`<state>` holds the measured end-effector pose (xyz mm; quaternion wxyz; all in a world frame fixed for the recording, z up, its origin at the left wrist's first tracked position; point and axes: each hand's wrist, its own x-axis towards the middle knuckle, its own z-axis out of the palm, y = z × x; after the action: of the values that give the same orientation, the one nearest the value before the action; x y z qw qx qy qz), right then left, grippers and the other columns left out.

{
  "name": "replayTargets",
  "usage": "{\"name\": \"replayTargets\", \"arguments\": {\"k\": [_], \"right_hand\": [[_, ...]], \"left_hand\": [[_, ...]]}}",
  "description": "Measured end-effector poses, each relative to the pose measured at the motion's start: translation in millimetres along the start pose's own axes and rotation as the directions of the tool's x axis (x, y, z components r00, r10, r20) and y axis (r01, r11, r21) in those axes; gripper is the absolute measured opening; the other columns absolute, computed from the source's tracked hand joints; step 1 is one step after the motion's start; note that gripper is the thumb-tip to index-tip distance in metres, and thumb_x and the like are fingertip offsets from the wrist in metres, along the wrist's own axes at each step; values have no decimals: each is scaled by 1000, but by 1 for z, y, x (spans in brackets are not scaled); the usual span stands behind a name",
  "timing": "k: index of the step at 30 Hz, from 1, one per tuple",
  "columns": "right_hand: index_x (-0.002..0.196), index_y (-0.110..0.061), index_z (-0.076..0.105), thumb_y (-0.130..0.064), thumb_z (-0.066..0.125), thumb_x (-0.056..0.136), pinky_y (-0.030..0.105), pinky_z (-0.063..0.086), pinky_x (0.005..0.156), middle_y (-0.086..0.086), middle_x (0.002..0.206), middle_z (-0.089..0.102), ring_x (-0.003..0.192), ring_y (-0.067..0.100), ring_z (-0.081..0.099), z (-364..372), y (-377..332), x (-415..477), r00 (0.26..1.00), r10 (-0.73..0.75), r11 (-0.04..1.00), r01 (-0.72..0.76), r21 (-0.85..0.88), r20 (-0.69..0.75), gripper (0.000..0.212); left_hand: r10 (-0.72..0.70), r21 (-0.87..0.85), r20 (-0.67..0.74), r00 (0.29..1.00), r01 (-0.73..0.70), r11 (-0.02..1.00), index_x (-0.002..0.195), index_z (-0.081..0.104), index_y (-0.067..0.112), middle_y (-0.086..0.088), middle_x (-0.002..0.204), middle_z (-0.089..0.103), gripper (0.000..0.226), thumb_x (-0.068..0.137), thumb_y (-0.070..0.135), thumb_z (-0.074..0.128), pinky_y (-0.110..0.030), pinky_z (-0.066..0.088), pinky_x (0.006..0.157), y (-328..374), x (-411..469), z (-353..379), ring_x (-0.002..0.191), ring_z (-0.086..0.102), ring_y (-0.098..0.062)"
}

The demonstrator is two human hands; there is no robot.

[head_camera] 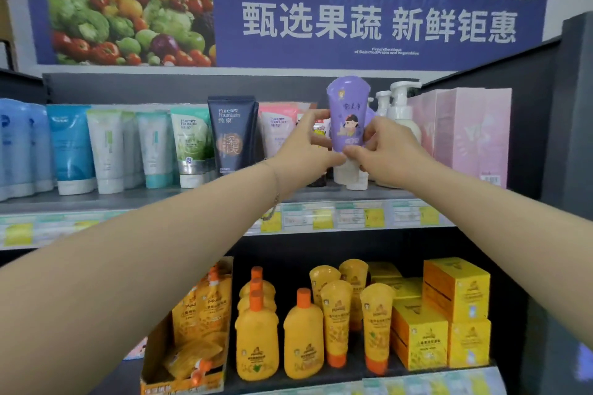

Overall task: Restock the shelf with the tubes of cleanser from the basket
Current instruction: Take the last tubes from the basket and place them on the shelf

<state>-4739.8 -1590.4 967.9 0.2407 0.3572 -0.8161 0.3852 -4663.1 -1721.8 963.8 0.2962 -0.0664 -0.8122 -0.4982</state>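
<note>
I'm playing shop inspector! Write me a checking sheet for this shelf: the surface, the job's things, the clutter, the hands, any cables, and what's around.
Surface: grey upper shelf, crowded with standing tubes; price tags along its front edge.
Job's things: purple tube, upright, crimped end up, at the shelf; basket out of view.
Clutter: dark blue tube, white pump bottles and pink boxes near it.
Grippers: left hand and right hand both hold the purple tube's lower part.
Cables: nothing seen.
Surroundings: orange bottles on the shelf below; vegetable banner above.
</note>
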Motion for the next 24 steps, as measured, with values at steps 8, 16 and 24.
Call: {"name": "replayTargets", "arguments": {"k": [8,16,24], "right_hand": [[71,-27,41,-20,62,92,24,31,51,-6,64,49,59,8,46,0,41,3,1000,12,999,-13,42,11,31],[70,-25,41,-26,64,91,30,34,54,-3,64,54,60,15,51,11,59,11,1000,11,996,-10,89,-6,31],[96,-15,47,-32,65,91,28,35,57,0,84,56,78,20,54,14,60,13,1000,-8,999,8,38,0,25]], "left_hand": [[-37,202,53,998,26,979,147,21,38,4,105,63,98,75,5,78,-30,58,80,-21,19,39,88,69,-15],[-43,234,26,999,36,972,149,22,32,0,111,62,96,75,18,80,-17,50,72,-24,27,49,91,62,-5],[11,241,16,1000,-15,970,139,38,31,19,85,58,70,83,6,71,1,40,49,-17,21,53,62,57,19]]}}
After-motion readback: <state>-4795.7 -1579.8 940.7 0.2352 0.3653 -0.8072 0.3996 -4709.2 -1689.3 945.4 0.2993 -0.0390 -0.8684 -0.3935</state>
